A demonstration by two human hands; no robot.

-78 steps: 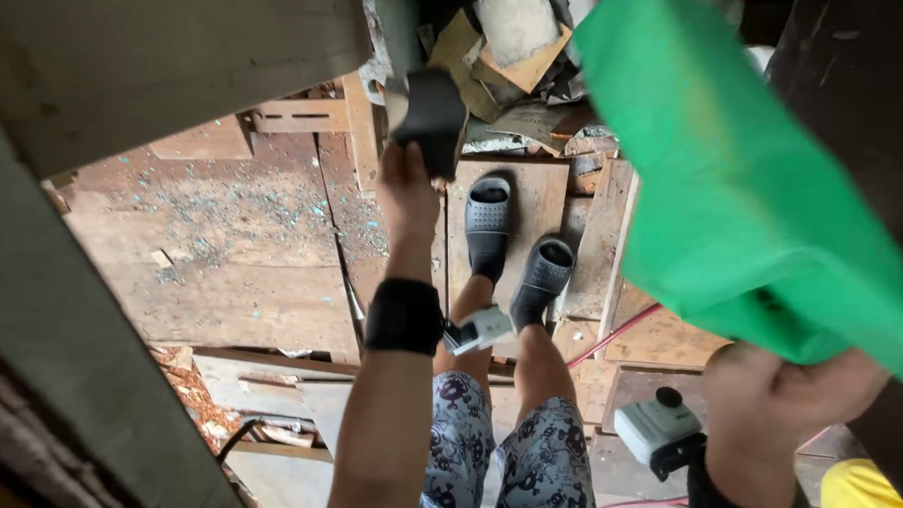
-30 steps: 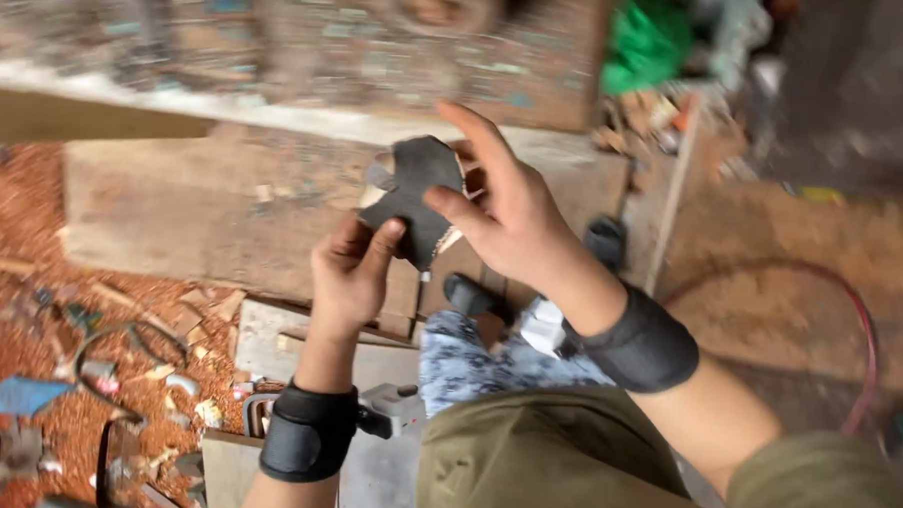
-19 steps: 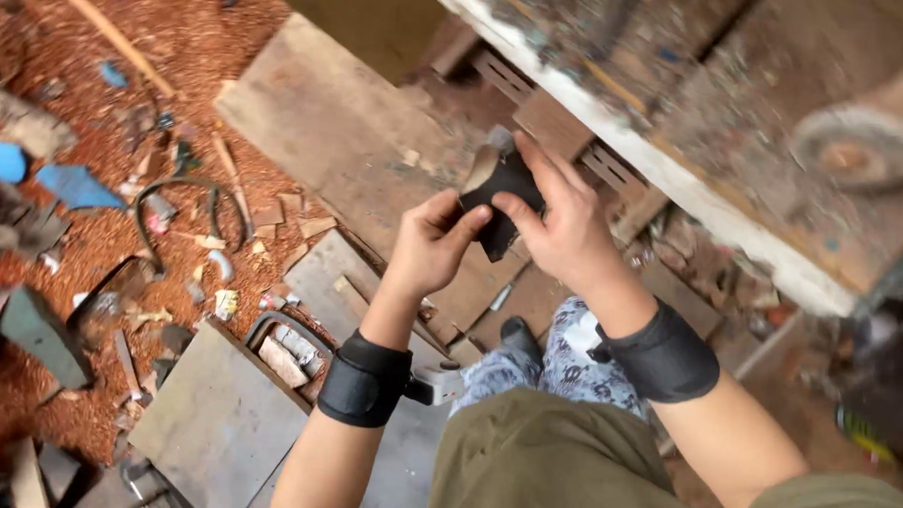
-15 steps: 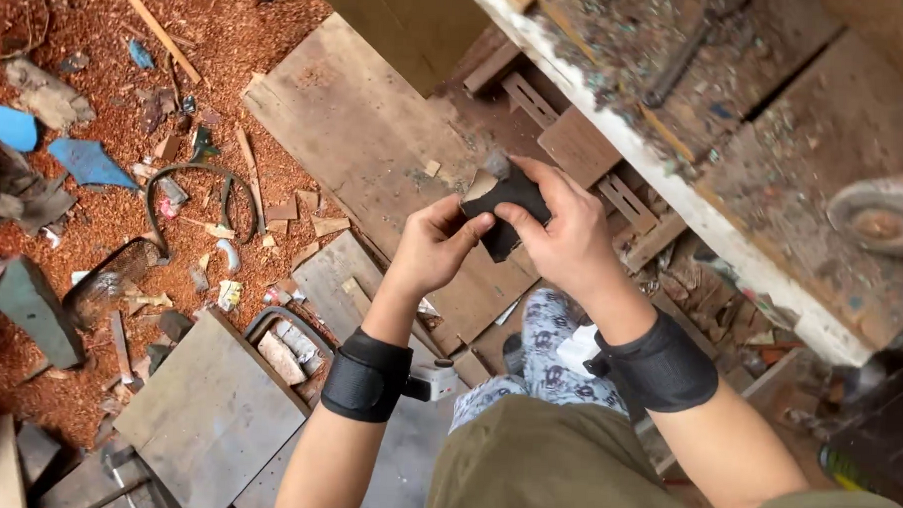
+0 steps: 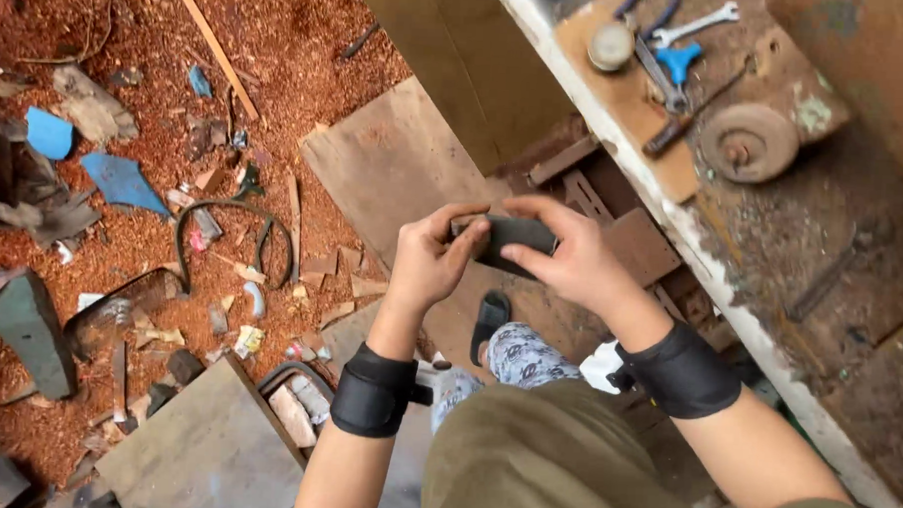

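Both of my hands hold one small dark flat piece (image 5: 510, 241) in front of me, above my knees. My left hand (image 5: 429, 258) pinches its left end with thumb and fingers. My right hand (image 5: 568, 258) grips its right side, fingers curled over the top edge. Each wrist wears a black band. Part of the piece is hidden behind my fingers.
A worn workbench (image 5: 773, 215) runs along the right with a spanner (image 5: 695, 22), a blue-handled tool (image 5: 675, 64) and a rusty disc (image 5: 748, 142). Wooden boards (image 5: 394, 172) lie below my hands. Sawdust, scraps, a rubber loop (image 5: 234, 238) and blue shards (image 5: 124, 182) litter the floor at left.
The view swung from the boards and my feet over to the sawdust floor and bench top. My right hand joined the left on the dark piece, which turned from upright to flat.
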